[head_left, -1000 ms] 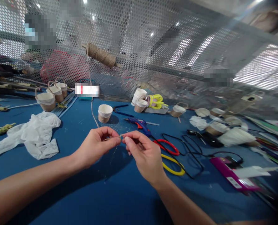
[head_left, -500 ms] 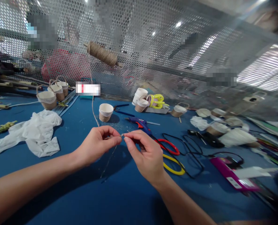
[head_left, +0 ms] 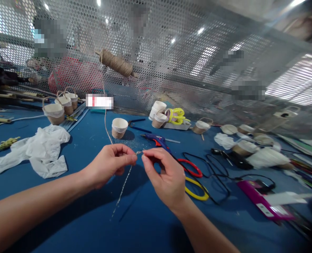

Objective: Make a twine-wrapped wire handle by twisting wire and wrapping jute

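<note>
Just below the left hand's (head_left: 111,161) pinching fingers (head_left: 129,160), the nearer pair, a glittering strand (head_left: 123,186) slants downward, its short upper span apparently running crosswise to the right hand's (head_left: 166,175) pinch.

One spool (head_left: 116,63), one glue gun (head_left: 156,140)

The left forearm (head_left: 42,199), at the lower left of the frame, is bare from the picture's edge upward, slim and smooth in outline, narrowing toward the left hand (head_left: 105,163). The right forearm (head_left: 201,223), at the bottom, right of centre, is also bare and tapers toward the right hand (head_left: 167,179). Both hands are bare, with slender fingers (head_left: 124,149); fingernail detail is too small to make out.
</note>
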Tool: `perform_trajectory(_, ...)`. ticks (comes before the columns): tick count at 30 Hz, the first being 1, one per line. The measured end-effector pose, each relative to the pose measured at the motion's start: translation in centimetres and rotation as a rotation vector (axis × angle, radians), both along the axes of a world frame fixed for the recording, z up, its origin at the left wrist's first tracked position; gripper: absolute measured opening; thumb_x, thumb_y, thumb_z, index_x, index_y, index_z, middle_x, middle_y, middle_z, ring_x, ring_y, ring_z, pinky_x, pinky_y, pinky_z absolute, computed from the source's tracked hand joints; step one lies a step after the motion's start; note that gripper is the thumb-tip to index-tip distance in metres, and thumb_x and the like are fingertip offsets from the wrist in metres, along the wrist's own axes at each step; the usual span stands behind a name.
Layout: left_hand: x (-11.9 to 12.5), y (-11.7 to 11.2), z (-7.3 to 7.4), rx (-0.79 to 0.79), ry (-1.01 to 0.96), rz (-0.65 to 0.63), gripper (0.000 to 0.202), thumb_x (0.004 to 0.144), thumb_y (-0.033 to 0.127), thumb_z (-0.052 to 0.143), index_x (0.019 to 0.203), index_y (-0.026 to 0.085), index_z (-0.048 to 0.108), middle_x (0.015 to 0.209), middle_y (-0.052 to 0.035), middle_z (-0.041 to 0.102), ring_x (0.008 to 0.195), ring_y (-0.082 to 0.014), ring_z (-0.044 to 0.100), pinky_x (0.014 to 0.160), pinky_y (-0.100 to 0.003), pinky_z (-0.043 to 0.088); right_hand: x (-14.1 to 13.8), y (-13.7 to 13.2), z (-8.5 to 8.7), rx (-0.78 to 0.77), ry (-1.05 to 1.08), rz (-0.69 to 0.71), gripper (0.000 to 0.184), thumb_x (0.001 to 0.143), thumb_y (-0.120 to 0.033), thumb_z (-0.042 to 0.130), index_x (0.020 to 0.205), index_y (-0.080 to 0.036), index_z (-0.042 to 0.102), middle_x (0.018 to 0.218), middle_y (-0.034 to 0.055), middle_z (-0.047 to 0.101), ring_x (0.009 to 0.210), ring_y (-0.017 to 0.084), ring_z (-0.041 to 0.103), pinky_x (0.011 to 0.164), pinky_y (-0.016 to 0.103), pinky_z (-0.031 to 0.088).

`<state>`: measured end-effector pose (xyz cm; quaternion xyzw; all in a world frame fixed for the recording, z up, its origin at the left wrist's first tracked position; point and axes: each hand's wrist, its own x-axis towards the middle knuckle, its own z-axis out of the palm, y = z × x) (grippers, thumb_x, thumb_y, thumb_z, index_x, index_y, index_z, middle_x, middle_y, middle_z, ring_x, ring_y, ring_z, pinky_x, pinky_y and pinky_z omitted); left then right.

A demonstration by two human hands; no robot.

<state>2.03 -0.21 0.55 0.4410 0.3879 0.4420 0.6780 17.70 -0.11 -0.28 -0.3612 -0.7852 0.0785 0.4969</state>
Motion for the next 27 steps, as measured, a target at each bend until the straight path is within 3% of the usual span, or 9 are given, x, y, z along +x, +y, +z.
perform_trajectory(7,-0.12,-0.12,0.14,-0.117,-0.129,-0.082,0.023,0.065,0.027,0.068,0.063,0.011,0.051,0.057,0.0040,0.051,0.036,0.0020,0.026,0.040,-0.019,0.013,0.02,0.10,0.02,-0.104,0.076,-0.002,0.009,0.078,-0.014,0.054,0.085,-0.020,0.056,0.078,0.0021,0.061,0.069,0.013,0.058,0.060,0.025,0.049)
perform_trajectory(11,-0.22,-0.09,0.09,-0.100,-0.127,-0.091,0.023,0.065,0.027,0.068,0.064,0.011,0.051,0.059,0.0035,0.053,0.036,0.0019,0.027,0.040,-0.019,0.013,0.04,0.02,0.07,-0.251,0.140,0.023,0.005,0.079,-0.020,0.054,0.082,-0.019,0.058,0.075,0.0012,0.061,0.062,0.011,0.057,0.056,0.023,0.049)
perform_trajectory(17,-0.06,-0.07,0.20,-0.021,-0.043,-0.026,0.022,0.064,0.027,0.068,0.065,0.012,0.052,0.057,0.0037,0.052,0.038,0.0005,0.030,0.039,-0.019,0.015,-0.19,-0.26,0.43,-0.489,0.272,0.077,0.015,0.082,-0.028,0.050,0.080,-0.017,0.060,0.065,0.0014,0.062,0.051,0.009,0.053,0.044,0.020,0.046)
perform_trajectory(27,-0.08,-0.08,-0.49,0.103,0.123,0.062,0.019,0.066,0.029,0.065,0.067,0.013,0.055,0.056,0.0042,0.051,0.041,-0.0018,0.033,0.039,-0.019,0.020,-0.26,-0.49,0.41,-0.483,0.238,0.066,0.013,0.080,-0.027,0.052,0.081,-0.017,0.060,0.065,0.0010,0.062,0.048,0.008,0.051,0.044,0.020,0.045)
